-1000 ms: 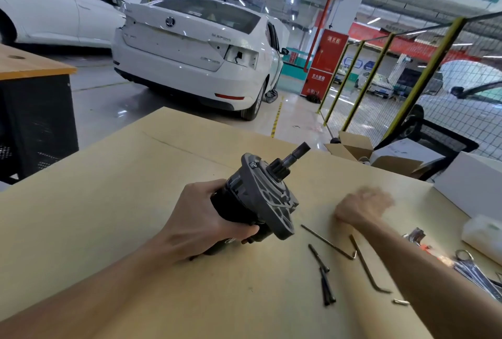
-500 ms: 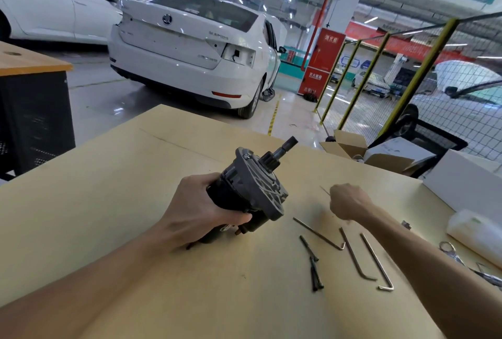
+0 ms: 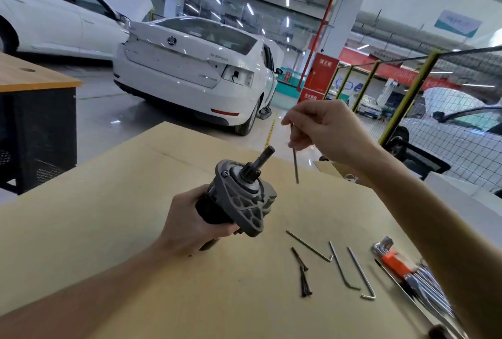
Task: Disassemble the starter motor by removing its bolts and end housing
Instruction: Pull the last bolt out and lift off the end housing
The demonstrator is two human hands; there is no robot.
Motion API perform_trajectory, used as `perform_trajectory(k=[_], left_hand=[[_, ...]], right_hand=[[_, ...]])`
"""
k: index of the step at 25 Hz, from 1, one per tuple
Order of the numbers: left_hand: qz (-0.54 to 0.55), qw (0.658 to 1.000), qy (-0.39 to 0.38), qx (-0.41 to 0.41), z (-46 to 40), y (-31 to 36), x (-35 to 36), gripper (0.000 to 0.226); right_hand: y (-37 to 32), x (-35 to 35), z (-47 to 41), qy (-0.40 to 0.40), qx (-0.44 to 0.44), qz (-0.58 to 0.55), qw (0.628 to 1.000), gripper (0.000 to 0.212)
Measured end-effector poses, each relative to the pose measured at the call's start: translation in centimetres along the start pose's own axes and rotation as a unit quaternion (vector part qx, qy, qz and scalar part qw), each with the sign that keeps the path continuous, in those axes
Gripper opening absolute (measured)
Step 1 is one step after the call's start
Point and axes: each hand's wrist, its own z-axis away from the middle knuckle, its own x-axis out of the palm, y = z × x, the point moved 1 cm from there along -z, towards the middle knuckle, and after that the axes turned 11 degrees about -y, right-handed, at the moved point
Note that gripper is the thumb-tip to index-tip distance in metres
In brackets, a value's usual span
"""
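My left hand [image 3: 190, 220] grips the black body of the starter motor [image 3: 239, 197] above the table, its grey end housing and splined shaft [image 3: 262, 160] pointing up and away. My right hand [image 3: 323, 129] is raised above and to the right of the shaft and pinches a thin hex key [image 3: 295, 165] that hangs point down, apart from the motor. Two dark long bolts [image 3: 303, 273] lie crossed on the table below the motor.
Three loose hex keys [image 3: 339, 265] lie on the tan table [image 3: 108, 230] right of the bolts. A hex key set in an orange holder [image 3: 396, 262] sits at the right edge. White boxes [image 3: 459, 203] stand at the far right; parked white cars lie beyond the table.
My right hand picked a hex key off the table and lifted it above the motor. My left hand tilted the motor so the shaft points more upward.
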Motion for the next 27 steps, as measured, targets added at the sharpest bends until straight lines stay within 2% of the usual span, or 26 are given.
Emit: perform_trajectory(k=[4, 8, 12, 17, 27], left_hand=[[0.030, 0.999, 0.028, -0.033, 0.1, -0.1, 0.0, 0.038], [0.051, 0.996, 0.042, -0.054, 0.0, -0.4, -0.3, 0.042], [0.054, 0.996, 0.042, -0.054, 0.2, -0.7, -0.5, 0.042], [0.050, 0.997, 0.039, -0.049, 0.1, -0.9, -0.7, 0.044], [0.046, 0.997, 0.042, -0.049, 0.1, -1.3, -0.7, 0.036]], right_hand=[[-4.5, -0.2, -0.3, 0.070, -0.110, -0.040, 0.991, 0.015], [-7.1, 0.5, -0.7, 0.076, -0.152, -0.131, 0.977, 0.016], [-7.2, 2.1, -1.4, 0.068, -0.114, -0.197, 0.971, 0.019], [-6.2, 4.3, -1.6, 0.032, -0.046, -0.216, 0.975, 0.019], [-6.0, 4.9, -1.5, 0.037, -0.034, -0.251, 0.967, 0.023]])
